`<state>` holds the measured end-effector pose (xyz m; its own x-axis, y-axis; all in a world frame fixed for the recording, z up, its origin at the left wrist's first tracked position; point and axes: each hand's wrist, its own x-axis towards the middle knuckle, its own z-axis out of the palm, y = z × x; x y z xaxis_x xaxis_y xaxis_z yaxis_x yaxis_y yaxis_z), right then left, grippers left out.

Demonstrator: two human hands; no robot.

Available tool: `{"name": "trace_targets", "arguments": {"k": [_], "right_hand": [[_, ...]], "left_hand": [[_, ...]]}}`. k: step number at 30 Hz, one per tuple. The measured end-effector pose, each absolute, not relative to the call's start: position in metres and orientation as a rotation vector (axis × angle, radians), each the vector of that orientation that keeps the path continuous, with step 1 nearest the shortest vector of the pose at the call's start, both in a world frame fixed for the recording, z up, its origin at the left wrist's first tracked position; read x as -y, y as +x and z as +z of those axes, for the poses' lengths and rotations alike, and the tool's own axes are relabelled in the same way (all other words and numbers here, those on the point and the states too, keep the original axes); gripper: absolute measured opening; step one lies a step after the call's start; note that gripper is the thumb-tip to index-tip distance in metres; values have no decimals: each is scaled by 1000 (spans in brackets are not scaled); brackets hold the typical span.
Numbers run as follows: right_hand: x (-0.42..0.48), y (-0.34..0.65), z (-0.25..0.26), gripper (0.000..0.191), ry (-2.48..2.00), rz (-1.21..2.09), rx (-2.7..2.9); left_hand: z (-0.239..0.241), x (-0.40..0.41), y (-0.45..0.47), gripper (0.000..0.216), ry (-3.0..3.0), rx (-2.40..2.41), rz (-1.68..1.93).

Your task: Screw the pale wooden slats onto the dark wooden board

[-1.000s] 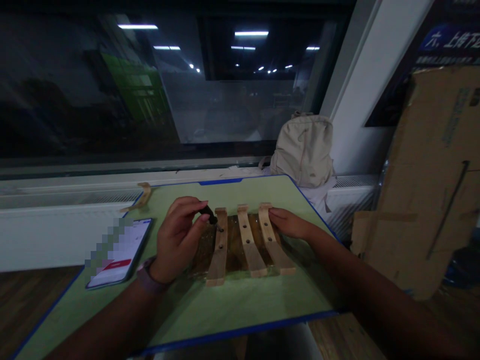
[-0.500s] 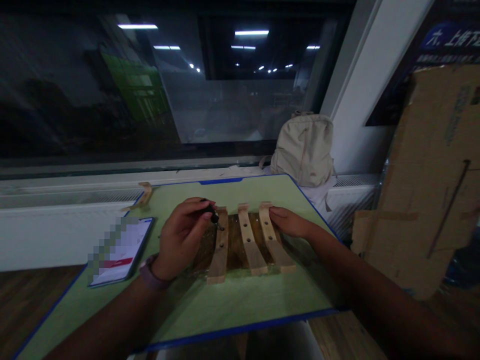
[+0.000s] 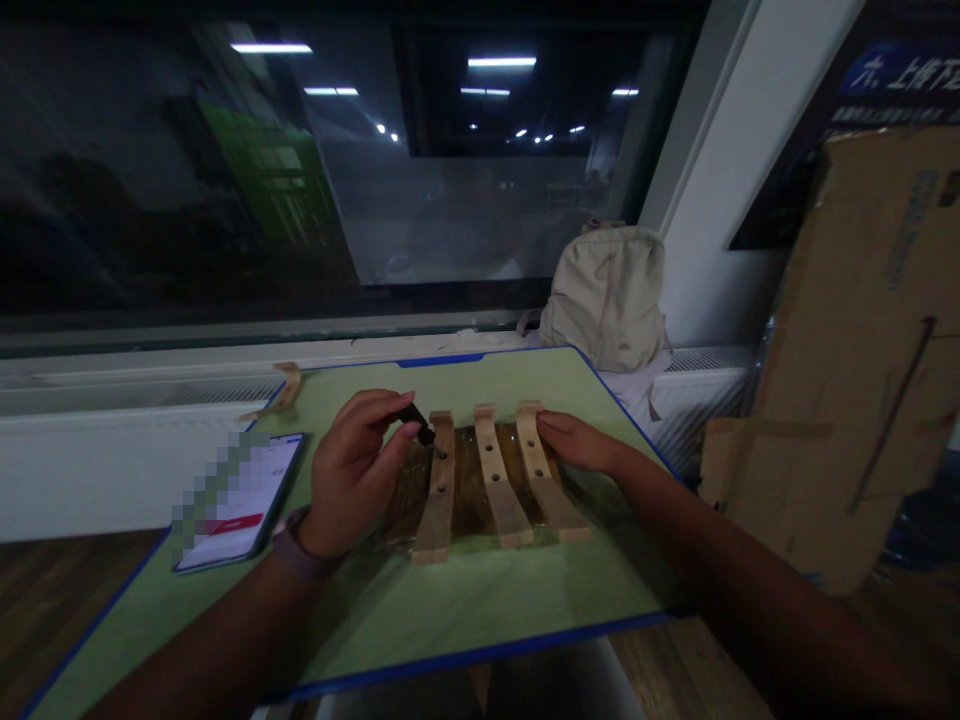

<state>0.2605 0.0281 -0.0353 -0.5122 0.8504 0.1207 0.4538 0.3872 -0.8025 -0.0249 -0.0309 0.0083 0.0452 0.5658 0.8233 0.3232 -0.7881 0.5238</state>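
Moved: the left hand (image 3: 352,480) rolls the small dark piece (image 3: 417,422) a touch back and up from half a second ago, while the piece's tip stays at the far hole of the left slat (image 3: 436,490).
Unmoved: the right hand (image 3: 581,447) and all three slats lie as they did a second ago.
Left grip: narrow, with thumb and forefinger pinched on the thick end of the small dark piece and the other fingers curled beside it.
Right grip: loose and flat, fingers laid on the far end of the right slat (image 3: 541,475), two over from the left slat, wrapped round nothing that shows.
Where the piece is: tilted just above the left slat's far end, tip at the topmost hole. The dim light hides whether it is seated.
How it likely handles: tiny, rigid and light, so easy to fumble. It is best taken at the thick head between two fingertips, not at the thin tip.
The slats: stiff, light wood by the look of them. The middle slat (image 3: 496,480) and right slat lie just right of the left slat, across a glossy dark base (image 3: 469,500) that may slide on the desk (image 3: 465,600).
Around: a lit phone (image 3: 240,498) lies well left of the left slat. A loose wooden piece (image 3: 281,392) sits beyond and left of it, a backpack (image 3: 606,297) far beyond and right, and cardboard (image 3: 855,340) well right.
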Motion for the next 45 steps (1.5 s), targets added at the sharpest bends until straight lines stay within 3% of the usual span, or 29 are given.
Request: {"name": "trace_targets", "arguments": {"k": [6, 17, 25, 45], "right_hand": [[-28, 263, -35, 46, -1111, 980, 2166], [-27, 261, -34, 54, -1102, 1007, 2127], [-28, 262, -34, 41, -1130, 966, 2166], [-28, 261, -36, 46, -1105, 1004, 2117]], "left_hand": [[5, 36, -22, 34, 1977, -843, 1707], [10, 34, -20, 31, 2031, -798, 1809], [13, 37, -23, 30, 2153, -873, 1790], [13, 38, -20, 31, 2068, -725, 1832]]}}
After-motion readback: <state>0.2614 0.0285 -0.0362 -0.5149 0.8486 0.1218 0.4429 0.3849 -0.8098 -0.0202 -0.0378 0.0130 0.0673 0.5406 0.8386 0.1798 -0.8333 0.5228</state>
